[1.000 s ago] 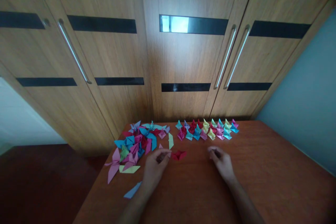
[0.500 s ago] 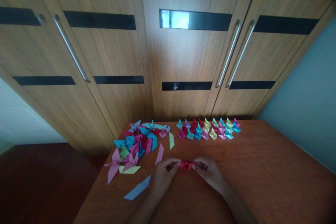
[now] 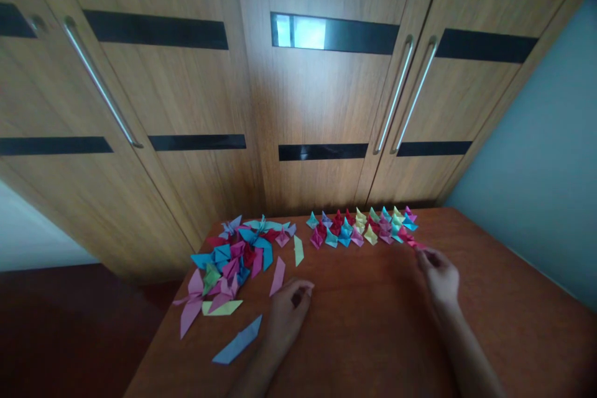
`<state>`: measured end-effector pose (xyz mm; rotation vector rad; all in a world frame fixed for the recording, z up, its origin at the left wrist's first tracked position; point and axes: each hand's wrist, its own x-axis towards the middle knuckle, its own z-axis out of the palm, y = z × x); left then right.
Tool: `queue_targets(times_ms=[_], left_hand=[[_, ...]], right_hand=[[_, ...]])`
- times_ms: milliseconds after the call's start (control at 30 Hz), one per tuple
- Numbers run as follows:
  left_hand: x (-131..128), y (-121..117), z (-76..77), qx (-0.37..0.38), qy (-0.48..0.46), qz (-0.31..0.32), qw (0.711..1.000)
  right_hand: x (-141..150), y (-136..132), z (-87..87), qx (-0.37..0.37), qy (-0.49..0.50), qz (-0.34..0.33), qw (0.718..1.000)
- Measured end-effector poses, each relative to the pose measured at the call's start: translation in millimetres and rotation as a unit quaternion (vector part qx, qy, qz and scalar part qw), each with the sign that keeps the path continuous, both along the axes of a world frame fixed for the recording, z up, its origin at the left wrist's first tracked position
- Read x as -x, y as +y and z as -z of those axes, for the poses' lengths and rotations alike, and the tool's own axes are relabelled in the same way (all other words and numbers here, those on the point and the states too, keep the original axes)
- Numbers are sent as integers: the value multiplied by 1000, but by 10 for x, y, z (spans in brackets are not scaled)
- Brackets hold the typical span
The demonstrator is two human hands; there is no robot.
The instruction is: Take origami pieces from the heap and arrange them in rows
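Observation:
My right hand [image 3: 437, 275] is out at the right end of a row of small folded paper pieces [image 3: 361, 228], pinching a red folded piece [image 3: 412, 242] beside the last one in the row. My left hand [image 3: 289, 311] rests on the wooden table [image 3: 373, 336] with its fingers curled and nothing visible in them. It lies just below a pink paper strip [image 3: 277, 275] and to the right of a blue strip [image 3: 237, 341].
A loose heap of coloured folded papers [image 3: 233, 255] lies at the table's back left, with a green strip [image 3: 298, 250] beside it. Wooden wardrobe doors [image 3: 298, 106] with metal handles stand right behind the table. A blue wall [image 3: 550, 155] is at the right.
Both hands held the red piece at the table's middle. Since then my right hand has carried it up and right to the row's end, and my left hand has let go.

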<state>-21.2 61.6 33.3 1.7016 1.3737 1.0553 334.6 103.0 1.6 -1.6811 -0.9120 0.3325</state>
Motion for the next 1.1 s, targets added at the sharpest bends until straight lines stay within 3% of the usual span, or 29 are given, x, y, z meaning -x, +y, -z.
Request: queue_targets(times_ms=[167, 300, 400, 567, 1100], left_hand=[[-9, -8, -25, 5, 5, 6, 1000], [-9, -9, -17, 8, 3, 10, 1000], [-5, -7, -3, 2, -3, 13, 1000], [1, -13, 1, -4, 0, 20, 1000], [-7, -9, -23, -1, 10, 14, 1000]], right_hand=[[-452, 121, 105, 139, -156, 77, 975], [-570, 258, 114, 286, -225, 79, 928], [-581, 361, 96, 355, -249, 62, 899], [-554, 440, 76, 386, -262, 46, 883], [-463, 536, 29, 406, -272, 34, 872]])
